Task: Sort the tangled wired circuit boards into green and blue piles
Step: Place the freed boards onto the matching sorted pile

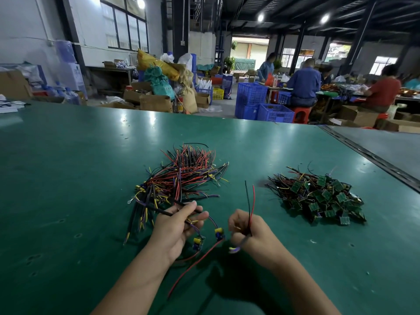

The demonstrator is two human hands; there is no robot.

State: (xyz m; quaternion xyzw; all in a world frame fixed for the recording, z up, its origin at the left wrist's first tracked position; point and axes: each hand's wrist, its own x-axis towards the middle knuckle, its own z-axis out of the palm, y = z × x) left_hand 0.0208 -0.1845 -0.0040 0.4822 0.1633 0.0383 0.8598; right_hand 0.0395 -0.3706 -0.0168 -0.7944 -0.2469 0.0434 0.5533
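Untangling step. Left hand (179,226) pinches wires of blue boards (219,233), near tangled heap (181,178); right hand (252,233) clenched on red-black leads (250,218), its board blurred. Green pile (322,196) right on worktop (68,178). Next: pull apart, check colour, place.

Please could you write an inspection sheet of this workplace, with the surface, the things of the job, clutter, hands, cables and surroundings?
Surface: green table, with small marks and scraps.
Job's things: tangled pile in the middle; green pile of boards to its right; two blue boards hang on wires between the hands.
Clutter: white items at the far left edge, too blurred to name.
Grippers: left hand grips a bundle of wires from the tangled pile; right hand grips red and black wires that stick up.
Cables: long red wire trails from the blue boards toward the person.
Surroundings: blue crates, cardboard boxes, seated people at other tables.
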